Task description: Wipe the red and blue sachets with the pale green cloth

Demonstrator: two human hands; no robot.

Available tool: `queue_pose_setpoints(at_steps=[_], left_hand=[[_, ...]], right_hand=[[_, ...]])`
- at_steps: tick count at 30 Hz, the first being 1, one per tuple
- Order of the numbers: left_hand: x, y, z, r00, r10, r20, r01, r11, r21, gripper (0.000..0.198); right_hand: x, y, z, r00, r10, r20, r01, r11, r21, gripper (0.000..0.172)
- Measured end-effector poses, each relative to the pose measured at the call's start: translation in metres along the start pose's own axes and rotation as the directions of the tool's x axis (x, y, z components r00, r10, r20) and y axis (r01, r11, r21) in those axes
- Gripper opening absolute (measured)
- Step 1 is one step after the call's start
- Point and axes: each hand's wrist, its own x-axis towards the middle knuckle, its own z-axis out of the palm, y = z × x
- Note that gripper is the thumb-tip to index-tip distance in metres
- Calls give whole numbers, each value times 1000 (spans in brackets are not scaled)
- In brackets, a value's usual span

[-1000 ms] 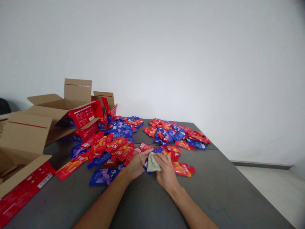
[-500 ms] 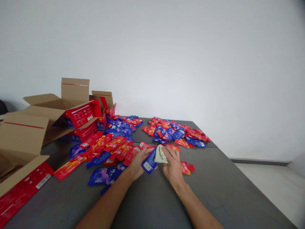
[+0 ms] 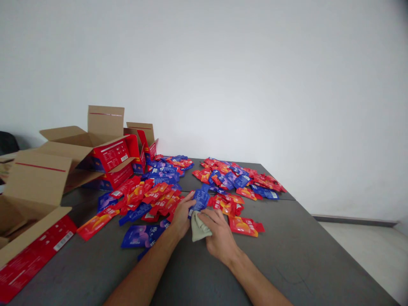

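A blue pouch [image 3: 200, 199] with printed text is gripped along its left side by my left hand [image 3: 182, 216]. My right hand [image 3: 220, 236] pinches a folded pale cloth [image 3: 199, 228], which lies against the pouch's lower end and covers part of it. Just beyond my hands, red pouches [image 3: 225, 205] with orange pictures lie on the dark table. Another red pouch [image 3: 245, 226] rests flat to the right of my right hand. A blue pouch with a purple picture [image 3: 137, 236] lies left of my left forearm.
Open cardboard boxes, red outside, stand along the left: a near one [image 3: 41, 250] and others [image 3: 111, 157] behind. Mixed red and blue pouches heap at the back left [image 3: 165, 168] and back right [image 3: 236, 176]. The table's right edge [image 3: 334, 244] drops to a pale floor.
The cloth has moved down and left, from the pouch's upper part to its lower end. The pouch has turned in my left hand. More red pouches beyond my hands are uncovered.
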Motion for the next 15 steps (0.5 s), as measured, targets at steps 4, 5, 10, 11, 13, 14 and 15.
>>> queue_pose_setpoints(at_steps=[4,5,10,11,13,14,15], left_hand=[[0,5,0,1000,16,-11,-16,1000,7,51],[-1,6,0,1000,19,-19,-18,1000,17,50],[-1,6,-1,996,31,-81,-31,1000,6,52],[-1,4,-1,997,36,-69,-35,999,18,49],[-1,-3,-1,999,46,-19,-44,997,70,39],[-1,-7,0,999,43,12,-44,994,96,34],[-2,-10,1,999,32,42,-36,993,112,31]], right_hand=[[-1,19,-6,967,76,-245,-84,996,-21,73],[-1,22,-8,954,91,-285,-102,995,-23,71],[-2,23,-5,948,102,-302,-105,994,4,71],[-2,21,-4,955,88,-282,-87,996,18,71],[-3,16,-1,969,56,-239,-48,998,42,72],[-3,15,0,974,46,-224,-36,998,47,72],[-3,14,1,976,39,-215,-30,998,47,72]])
